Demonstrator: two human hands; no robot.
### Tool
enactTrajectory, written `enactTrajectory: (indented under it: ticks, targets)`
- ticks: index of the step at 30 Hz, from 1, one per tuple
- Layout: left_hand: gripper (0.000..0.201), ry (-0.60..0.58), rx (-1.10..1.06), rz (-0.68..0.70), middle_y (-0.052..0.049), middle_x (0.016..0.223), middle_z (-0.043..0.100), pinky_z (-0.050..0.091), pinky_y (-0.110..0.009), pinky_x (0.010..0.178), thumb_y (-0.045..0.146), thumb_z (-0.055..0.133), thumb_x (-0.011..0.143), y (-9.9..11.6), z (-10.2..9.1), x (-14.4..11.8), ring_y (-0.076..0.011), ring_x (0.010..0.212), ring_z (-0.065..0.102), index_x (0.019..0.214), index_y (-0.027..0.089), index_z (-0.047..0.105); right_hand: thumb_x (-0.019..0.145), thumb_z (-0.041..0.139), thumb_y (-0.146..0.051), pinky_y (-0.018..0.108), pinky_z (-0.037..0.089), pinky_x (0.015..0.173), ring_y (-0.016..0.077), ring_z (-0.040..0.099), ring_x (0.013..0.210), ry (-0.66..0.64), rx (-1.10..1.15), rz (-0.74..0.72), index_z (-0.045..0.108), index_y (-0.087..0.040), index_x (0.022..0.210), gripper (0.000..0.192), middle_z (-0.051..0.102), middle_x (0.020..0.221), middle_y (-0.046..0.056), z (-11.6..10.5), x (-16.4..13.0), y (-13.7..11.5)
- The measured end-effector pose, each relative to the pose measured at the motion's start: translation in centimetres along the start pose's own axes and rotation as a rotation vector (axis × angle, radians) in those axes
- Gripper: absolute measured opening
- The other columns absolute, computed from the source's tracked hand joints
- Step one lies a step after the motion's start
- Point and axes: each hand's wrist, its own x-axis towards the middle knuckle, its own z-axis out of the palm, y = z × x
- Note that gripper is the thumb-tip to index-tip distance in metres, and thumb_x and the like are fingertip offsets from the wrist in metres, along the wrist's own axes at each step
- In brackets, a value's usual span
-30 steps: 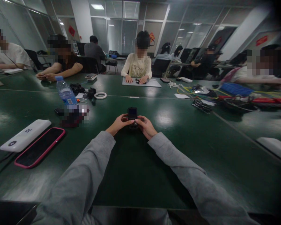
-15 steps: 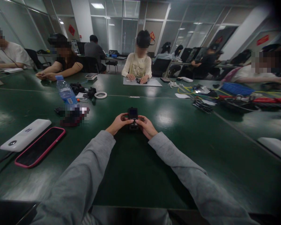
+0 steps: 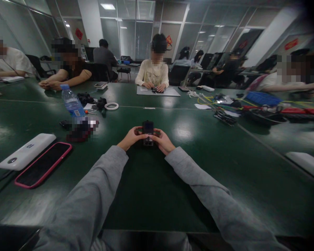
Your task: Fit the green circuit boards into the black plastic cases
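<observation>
Because both hands share it, the left hand and right hand each keep a closed grip on the small black device, held upright just above the worktop.

Head view, forward-down (over table).

Open office lit by ceiling panels overhead. Behind the long dark green desk, glass partition walls with grey frames. Left of those, a white pillar bearing a red ornament. Beyond the desk's far edge, black office chairs. Right of the glass, a slanting white column.
</observation>
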Motion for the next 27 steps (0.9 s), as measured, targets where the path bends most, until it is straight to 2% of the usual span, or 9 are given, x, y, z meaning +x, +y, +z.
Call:
enactTrajectory:
  ticks: [9, 20, 27]
  targets:
    - [0.07, -0.021, -0.02, 0.013, -0.011, 0.1, 0.062, 0.041, -0.038, 0.09, 0.029, 0.079, 0.06, -0.5, -0.4, 0.4, -0.0183, 0.091, 0.059, 0.12, 0.01, 0.048, 0.059, 0.079, -0.035, 0.03, 0.047, 0.076, 0.0137, 0.059, 0.081, 0.002, -0.072, 0.001, 0.045, -0.025, 0.1, 0.054, 0.059, 0.086, -0.002, 0.3, -0.3, 0.0]
    - [0.072, -0.093, -0.143, -0.056, -0.008, 0.097, 0.061, 0.038, -0.038, 0.094, 0.02, 0.079, 0.058, 0.3, -0.3, 0.1, -0.0161, 0.091, 0.059, 0.121, 0.011, 0.046, 0.059, 0.079, -0.035, 0.03, 0.046, 0.074, 0.0137, 0.058, 0.079, -0.005, -0.117, -0.037, 0.045, -0.024, 0.096, 0.052, 0.059, 0.084, -0.002, 0.3, -0.3, 0.2]
    - [0.056, -0.109, -0.26, -0.098, -0.01, 0.108, 0.058, 0.04, -0.035, 0.091, 0.021, 0.074, 0.065, 0.8, -0.1, 0.0, -0.0158, 0.092, 0.059, 0.114, 0.013, 0.049, 0.06, 0.077, -0.036, 0.029, 0.046, 0.073, 0.0127, 0.056, 0.078, -0.009, -0.15, -0.054, 0.046, -0.023, 0.091, 0.046, 0.056, 0.082, -0.003, 0.3, -0.3, 0.1]
